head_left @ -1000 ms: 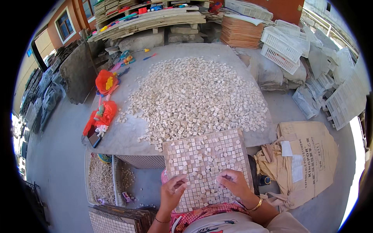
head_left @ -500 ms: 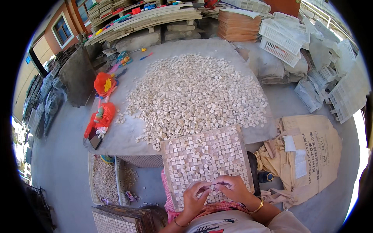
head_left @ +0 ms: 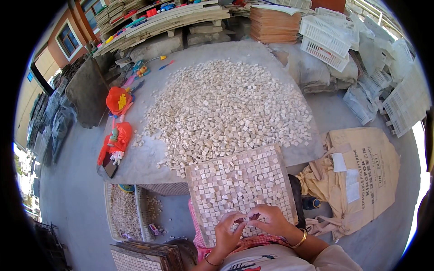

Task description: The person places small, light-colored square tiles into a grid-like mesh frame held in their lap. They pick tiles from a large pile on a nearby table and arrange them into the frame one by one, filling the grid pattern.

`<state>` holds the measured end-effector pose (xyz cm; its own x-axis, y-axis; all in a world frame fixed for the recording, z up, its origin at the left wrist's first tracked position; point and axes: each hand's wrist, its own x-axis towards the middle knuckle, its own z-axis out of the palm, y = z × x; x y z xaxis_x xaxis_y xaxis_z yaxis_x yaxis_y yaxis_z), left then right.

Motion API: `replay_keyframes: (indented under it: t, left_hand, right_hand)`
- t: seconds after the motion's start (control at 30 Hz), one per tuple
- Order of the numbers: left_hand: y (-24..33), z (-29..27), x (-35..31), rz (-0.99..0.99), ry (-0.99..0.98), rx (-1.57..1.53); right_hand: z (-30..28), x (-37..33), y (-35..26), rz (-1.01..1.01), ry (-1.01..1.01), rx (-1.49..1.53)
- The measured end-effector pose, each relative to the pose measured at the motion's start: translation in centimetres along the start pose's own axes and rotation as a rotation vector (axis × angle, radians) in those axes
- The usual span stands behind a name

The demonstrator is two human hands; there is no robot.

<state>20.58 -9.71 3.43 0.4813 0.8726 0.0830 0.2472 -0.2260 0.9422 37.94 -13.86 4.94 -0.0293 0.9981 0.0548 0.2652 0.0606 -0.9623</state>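
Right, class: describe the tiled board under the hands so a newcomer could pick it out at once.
Find the grey table heaped with small pale cubes. At its near edge is a square board, under the left hand and right hand. Unlike the stacked boards at lower left, it lies alone, loose cubes scattered over its grid.

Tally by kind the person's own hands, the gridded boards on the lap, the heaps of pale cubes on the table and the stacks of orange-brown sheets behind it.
Hands: 2, left hand and right hand
Gridded board: 1
Cube heap: 1
Sheet stack: 1
Total: 5
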Motion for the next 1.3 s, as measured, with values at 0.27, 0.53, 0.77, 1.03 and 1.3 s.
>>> replay_keyframes:
  t: [0.27, 0.53, 0.77, 1.03, 1.3]
  left_hand:
    - [-0.4, 0.3, 0.4, -0.059, -0.039, -0.065]
    - [-0.9, -0.1, 0.3, -0.171, 0.061, -0.27]
    - [-2.4, -0.9, -1.3, -0.237, 0.102, -0.27]
    - [-4.3, -1.5, -2.1, -0.272, 0.142, -0.334]
    - [-4.7, -1.4, -1.9, -0.263, 0.13, -0.285]
  right_hand:
    - [-0.2, 0.4, 1.2, -0.063, -0.049, -0.188]
    - [-3.3, 5.9, 3.9, -0.081, 0.011, -0.417]
    - [-5.6, 14.4, 7.4, -0.223, 0.207, -0.708]
    - [-6.3, 17.6, 8.5, -0.034, -0.024, -0.774]
    - [-6.2, 17.6, 9.3, -0.105, -0.011, -0.864]
